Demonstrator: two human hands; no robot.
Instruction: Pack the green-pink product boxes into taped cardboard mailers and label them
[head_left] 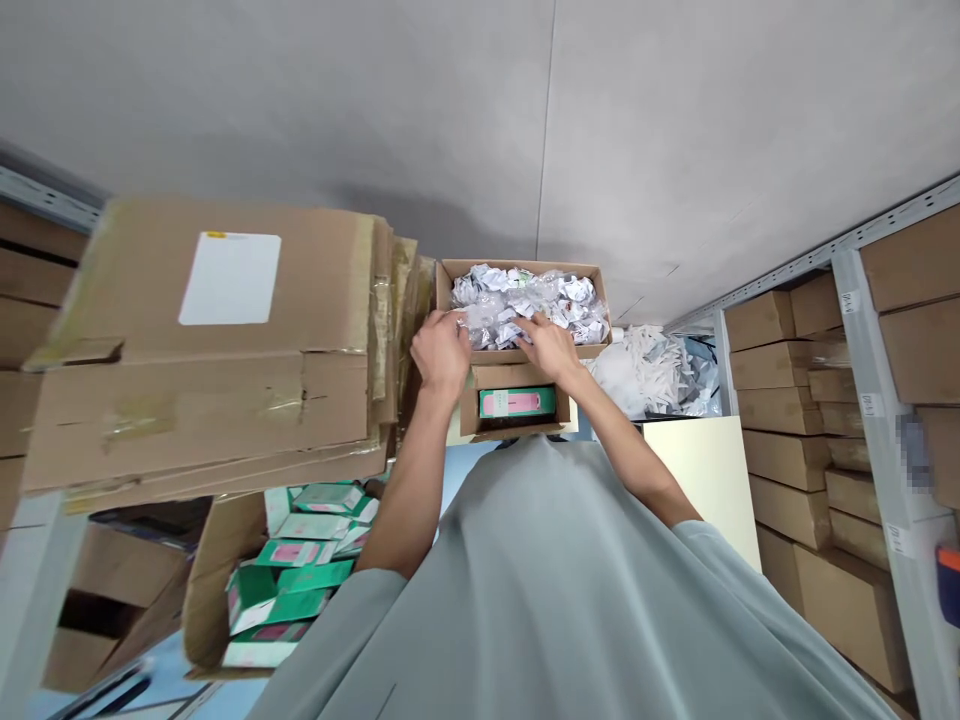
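An open cardboard box [450,275] full of small clear plastic-wrapped packets [536,300] stands in front of me. My left hand [440,350] rests at its left front edge with fingers curled on a packet. On the right, my right hand [551,345] lies over the packets, fingers bent down into them. Just below the hands sits a smaller cardboard box [514,378] holding a green and pink carton [517,403].
A stack of flattened cardboard boxes [217,350] with a white label lies at left. Under it, an open box [206,590] holds several green and pink cartons. Shelving [862,400] with brown boxes lines the right. White bags [649,370] are heaped beside the packet box.
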